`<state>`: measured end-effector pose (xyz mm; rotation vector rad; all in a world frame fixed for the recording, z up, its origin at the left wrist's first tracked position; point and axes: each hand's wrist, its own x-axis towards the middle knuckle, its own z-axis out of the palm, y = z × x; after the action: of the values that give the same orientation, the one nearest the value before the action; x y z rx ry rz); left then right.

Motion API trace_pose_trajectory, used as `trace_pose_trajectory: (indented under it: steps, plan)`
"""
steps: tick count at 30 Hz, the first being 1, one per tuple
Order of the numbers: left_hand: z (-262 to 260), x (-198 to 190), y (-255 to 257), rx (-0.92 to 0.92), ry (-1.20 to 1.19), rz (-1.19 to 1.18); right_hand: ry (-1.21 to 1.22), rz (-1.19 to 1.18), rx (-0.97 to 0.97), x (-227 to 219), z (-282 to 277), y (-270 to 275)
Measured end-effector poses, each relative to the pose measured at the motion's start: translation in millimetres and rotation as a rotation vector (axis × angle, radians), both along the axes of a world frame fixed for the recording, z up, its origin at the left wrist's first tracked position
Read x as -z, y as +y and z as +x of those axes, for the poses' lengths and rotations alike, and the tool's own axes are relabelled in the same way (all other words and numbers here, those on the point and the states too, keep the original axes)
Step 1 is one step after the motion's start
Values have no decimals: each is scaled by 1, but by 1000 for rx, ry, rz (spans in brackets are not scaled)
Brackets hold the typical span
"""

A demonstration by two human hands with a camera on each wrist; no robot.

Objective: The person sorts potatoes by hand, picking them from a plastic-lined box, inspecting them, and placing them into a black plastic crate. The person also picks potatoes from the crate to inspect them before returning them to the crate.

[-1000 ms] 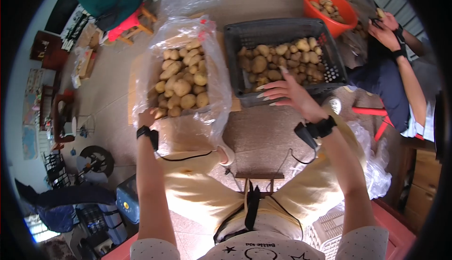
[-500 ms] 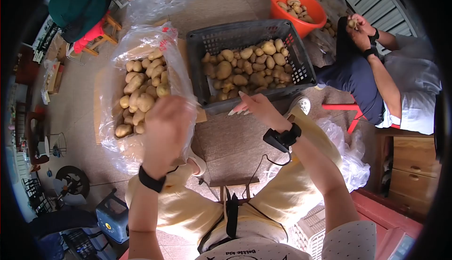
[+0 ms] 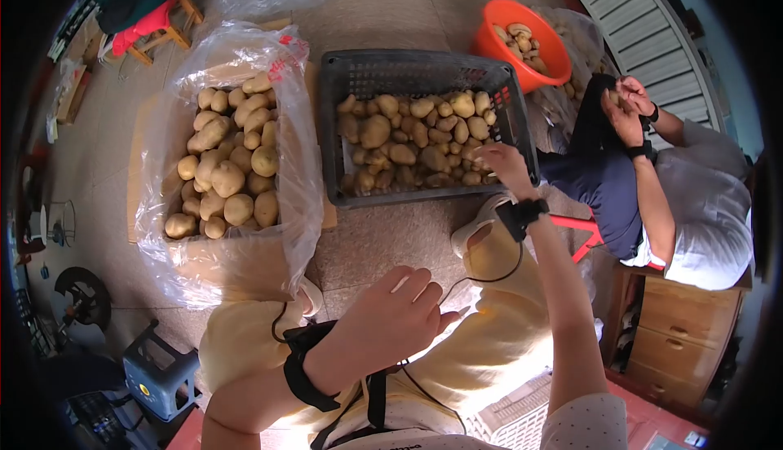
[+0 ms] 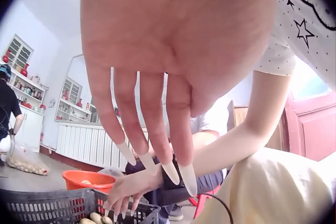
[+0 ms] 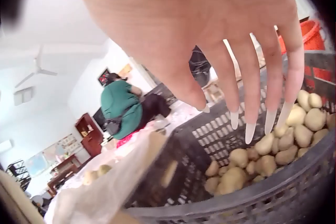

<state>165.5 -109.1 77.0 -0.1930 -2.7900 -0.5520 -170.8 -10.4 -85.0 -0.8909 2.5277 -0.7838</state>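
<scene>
My left hand (image 3: 379, 324) hovers over my lap, and in the left wrist view its long-nailed fingers (image 4: 152, 108) stretch out loosely with nothing in them. Over the near right corner of a black plastic crate (image 3: 424, 60) is my right hand (image 3: 507, 169). In the right wrist view its fingers (image 5: 252, 77) point down, spread and bare, above the potatoes (image 5: 270, 158). The crate holds many small potatoes. Left of it, a box lined with clear plastic (image 3: 155, 222) holds larger potatoes (image 3: 227, 177).
An orange bucket (image 3: 550, 63) with potatoes stands beyond the crate's far right corner. At the right, a seated person (image 3: 685, 197) holds something small in both hands. A blue stool (image 3: 167, 377) and a wooden cabinet (image 3: 681, 319) flank my seat.
My left hand has moved from the plastic-lined box, back and right over my lap. The right hand dipped toward me, then returned over the crate's near right corner.
</scene>
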Motion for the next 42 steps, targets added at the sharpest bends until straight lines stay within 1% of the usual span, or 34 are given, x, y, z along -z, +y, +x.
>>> trace_pose_trajectory:
  steps: [2, 3, 4, 6, 7, 8, 10, 12, 14, 16, 18, 20, 22, 23, 24, 26, 27, 29, 31, 32, 33, 34, 36, 37, 38, 39, 40, 41, 42]
  plan:
    - [-2, 1, -5, -13, -8, 12, -60, 113, 91, 7, -27, -14]
    - [-2, 0, -8, -10, -38, 6, -70, 173, 92, 19, -44, -19]
    - [-2, -1, -11, -7, -70, 1, -71, 176, 81, 28, -56, -26]
    - [-1, -2, -15, -41, -107, 16, -298, 222, 123, 51, -79, -40]
    - [-1, -2, -16, -63, -142, 30, -547, 158, 157, 77, -99, -44]
    - [-1, -1, -18, -70, -145, 33, -549, 163, 151, 94, -113, -50]
    - [0, -1, -23, -96, -137, -17, -385, 350, 151, 109, -122, -65]
    - [0, -5, -30, -113, -190, -7, -376, 364, 145, 114, -123, -76]
    - [0, -9, -34, -129, -244, 4, 8, 664, 127, 115, -118, -90]
    - [-1, -9, -38, -168, -233, -44, 14, 675, 129, 133, -124, -95]
    - [-3, -11, -43, -172, -248, -49, -143, 630, 122, 156, -130, -95]
    - [-3, -12, -46, -173, -262, -52, -172, 648, 105, 180, -133, -95]
    - [-4, -13, -48, -156, -281, -53, 5, 725, 106, 144, -102, -106]
    - [-3, -11, -46, -155, -282, -51, 0, 772, 142, 130, -90, -113]
    - [0, -7, -44, -154, -273, -38, -1, 772, 141, 137, -92, -113]
    - [2, -8, -43, -153, -268, -29, 98, 777, 182, 159, -96, -110]
    - [-1, -11, -44, -143, -257, -49, 97, 776, 181, 159, -93, -109]
    - [-2, -13, -44, -145, -240, -74, 229, 776, 193, 157, -90, -111]
    - [1, -6, -39, -171, -234, -17, 254, 721, 174, 173, -103, -108]
    - [2, -4, -39, -171, -228, -15, 276, 671, 166, 161, -98, -108]
    - [1, -2, -40, -176, -229, -25, 159, 601, 89, 141, -98, -102]
    - [1, -1, -41, -180, -228, -37, 58, 569, 87, 127, -98, -104]
    - [1, 1, -43, -190, -185, -8, -45, 343, 33, 102, -89, -96]
    - [1, 3, -43, -199, -199, -37, -264, 251, 69, 42, -54, -97]
    - [2, 6, -43, -208, -213, -67, -460, 130, 38, 22, -45, -89]
    - [2, 11, -42, -234, -163, -26, -527, 74, 48, -5, -24, -80]
    - [1, 13, -41, -227, -151, -31, -601, 97, 34, -44, 2, -76]
    - [0, 15, -40, -224, -121, -37, -689, 78, 5, -63, 15, -64]
    - [-2, 16, -38, -220, -93, -42, -747, 33, 16, -72, 27, -49]
